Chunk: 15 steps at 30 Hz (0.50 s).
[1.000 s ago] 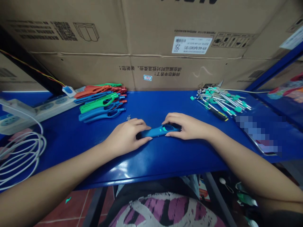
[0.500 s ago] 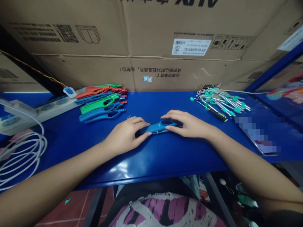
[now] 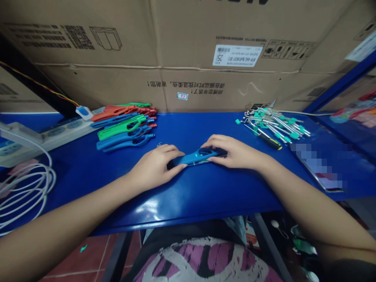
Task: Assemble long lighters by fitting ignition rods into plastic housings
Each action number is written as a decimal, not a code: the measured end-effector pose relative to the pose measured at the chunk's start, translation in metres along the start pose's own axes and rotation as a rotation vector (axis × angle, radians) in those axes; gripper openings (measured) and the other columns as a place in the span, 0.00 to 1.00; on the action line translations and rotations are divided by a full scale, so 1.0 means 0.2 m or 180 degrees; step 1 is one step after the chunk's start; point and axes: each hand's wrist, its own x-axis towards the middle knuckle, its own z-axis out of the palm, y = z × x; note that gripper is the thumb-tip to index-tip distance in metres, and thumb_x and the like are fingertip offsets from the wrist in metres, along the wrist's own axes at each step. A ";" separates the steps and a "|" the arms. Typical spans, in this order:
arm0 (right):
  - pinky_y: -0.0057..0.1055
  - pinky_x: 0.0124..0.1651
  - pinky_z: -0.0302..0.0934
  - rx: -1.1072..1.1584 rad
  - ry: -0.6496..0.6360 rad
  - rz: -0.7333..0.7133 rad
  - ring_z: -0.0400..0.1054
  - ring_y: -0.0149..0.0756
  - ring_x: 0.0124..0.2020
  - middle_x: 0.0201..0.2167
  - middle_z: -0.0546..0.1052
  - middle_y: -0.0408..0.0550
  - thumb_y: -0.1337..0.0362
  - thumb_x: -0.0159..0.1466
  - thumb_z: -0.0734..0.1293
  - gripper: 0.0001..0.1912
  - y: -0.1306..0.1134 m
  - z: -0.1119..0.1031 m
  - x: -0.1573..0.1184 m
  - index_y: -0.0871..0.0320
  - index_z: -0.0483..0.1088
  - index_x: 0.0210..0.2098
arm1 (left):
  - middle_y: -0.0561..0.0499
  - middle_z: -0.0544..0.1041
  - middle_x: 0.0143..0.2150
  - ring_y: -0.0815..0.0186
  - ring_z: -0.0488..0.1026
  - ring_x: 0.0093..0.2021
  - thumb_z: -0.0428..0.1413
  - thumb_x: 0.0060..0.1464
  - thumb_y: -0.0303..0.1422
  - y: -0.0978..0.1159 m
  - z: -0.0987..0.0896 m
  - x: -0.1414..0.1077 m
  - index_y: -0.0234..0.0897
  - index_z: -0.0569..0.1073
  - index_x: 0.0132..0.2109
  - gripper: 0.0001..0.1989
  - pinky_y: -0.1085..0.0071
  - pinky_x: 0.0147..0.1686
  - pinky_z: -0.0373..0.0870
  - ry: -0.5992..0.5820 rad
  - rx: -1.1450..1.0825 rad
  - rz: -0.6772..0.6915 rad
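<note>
A blue lighter casing [image 3: 190, 157], the long-handled kind with a finger loop, lies level just over the middle of the blue tabletop. My left hand [image 3: 157, 164] grips its left end between thumb and fingers. At the looped end, my right hand [image 3: 230, 152] pinches it the same way. Thin metal parts show along the casing's near edge, and a small green piece [image 3: 196, 155] shows on its face. Beyond my left hand rests a pile of blue, green and orange lighter casings [image 3: 126, 127]. Metal lighter rods with green pieces [image 3: 277, 123] are heaped past my right hand.
A yellow-and-black screwdriver [image 3: 270, 141] lies before the rods, with a phone [image 3: 319, 166] to its right. On the left are a white power strip [image 3: 58, 131] and a coiled white cable [image 3: 28, 188]. A large cardboard box [image 3: 188, 47] stands behind the table [image 3: 188, 199].
Both hands keep their hold on the blue casing, which has barely moved. The camera's view has shifted slightly.
</note>
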 end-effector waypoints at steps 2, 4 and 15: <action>0.38 0.50 0.67 0.0002 -0.0018 0.0016 0.71 0.41 0.48 0.49 0.76 0.52 0.62 0.67 0.69 0.18 0.01 0.00 0.00 0.54 0.71 0.56 | 0.45 0.79 0.48 0.56 0.76 0.49 0.56 0.64 0.39 0.00 0.00 0.00 0.38 0.77 0.52 0.15 0.59 0.51 0.73 -0.0011 -0.0005 0.0016; 0.38 0.49 0.66 -0.0044 -0.0028 0.0023 0.71 0.41 0.48 0.49 0.76 0.52 0.59 0.67 0.69 0.18 0.01 0.00 0.00 0.54 0.72 0.56 | 0.45 0.79 0.48 0.56 0.76 0.49 0.56 0.64 0.39 0.00 0.00 0.00 0.38 0.77 0.52 0.15 0.59 0.52 0.73 -0.0008 -0.0007 0.0021; 0.41 0.50 0.63 -0.0345 -0.0146 0.0023 0.73 0.42 0.48 0.50 0.78 0.51 0.58 0.67 0.69 0.17 0.00 -0.01 0.00 0.54 0.72 0.54 | 0.44 0.79 0.49 0.56 0.75 0.49 0.54 0.66 0.39 0.01 0.00 0.00 0.37 0.77 0.53 0.15 0.58 0.51 0.73 -0.0021 -0.0009 -0.0027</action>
